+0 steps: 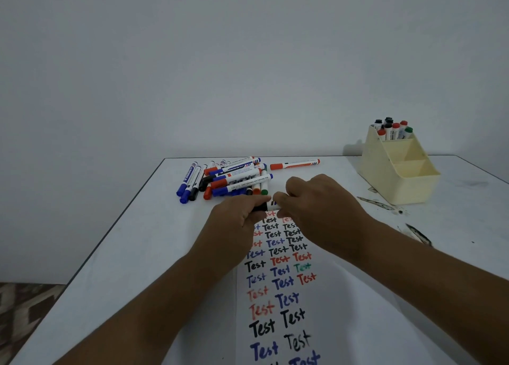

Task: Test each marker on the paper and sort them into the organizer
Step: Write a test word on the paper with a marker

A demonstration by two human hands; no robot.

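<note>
**Head view: black marker held in both hands above the test paper**

Item in hand: one marker (268, 206), black cap toward the left, white barrel toward the right. It is held just above the far end of the paper (278, 284), near the middle of the table (137, 254). The left hand (234, 216) is curled round the black cap end; the right hand (319, 202) pinches the barrel end. The step is judged to be uncapping or recapping; which of the two cannot be told.

Stock untested: a heap of markers (225, 180) lies toward the far edge of the table, left of centre, with blue, red, black and green caps. One orange-capped marker (294, 164) lies apart, just right of the heap.

Stock sorted: the cream organizer (399, 169) stands at the far right corner. Its rear compartment holds upright markers (392, 129); the two front compartments appear unfilled.

Handling: the marker is judged light, rigid and smooth-sided, so somewhat slippery. A hold on the mid-barrel is advised, with the cap taken at its ribbed end. The cap is expected to resist, then release suddenly. An exposed tip is likely to stain skin and the table.

Obscured: most of the held marker is covered by the fingers. The top rows of "Test" writing are hidden under the hands, and the near end of the paper is cut off by the frame. Dark smears (377, 202) by the organizer are not identifiable.
</note>
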